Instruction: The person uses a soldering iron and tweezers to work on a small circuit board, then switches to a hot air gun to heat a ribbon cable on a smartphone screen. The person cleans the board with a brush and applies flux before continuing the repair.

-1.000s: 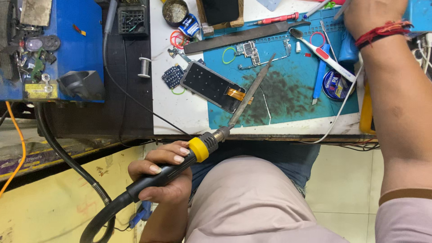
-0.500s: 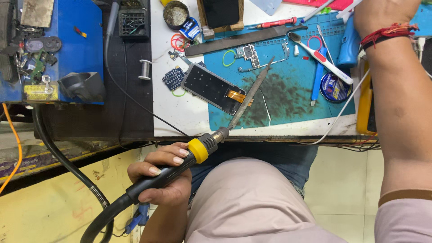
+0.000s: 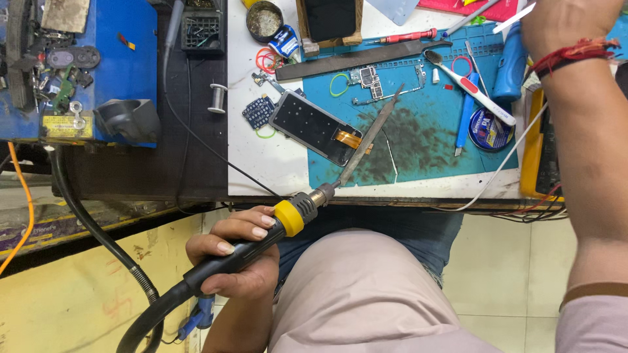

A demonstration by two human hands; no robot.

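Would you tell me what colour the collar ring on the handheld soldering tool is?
Yellow: the collar ring sits between the black handle and metal nozzle, by the left hand, clearest in the head view.

I count two hands: my left hand (image 3: 232, 258) and my right hand (image 3: 566, 23). On the bench I make out one hot-air wand (image 3: 261, 242), one phone screen (image 3: 316, 127), one blue mat (image 3: 418, 131), one long flat file (image 3: 366, 60), one toothbrush (image 3: 471, 88) and one small wire spool (image 3: 218, 98). There are also two rubber bands, a red one (image 3: 265, 60) and a green one (image 3: 339, 85), one round tin (image 3: 264, 21) and one blue station box (image 3: 98, 72).
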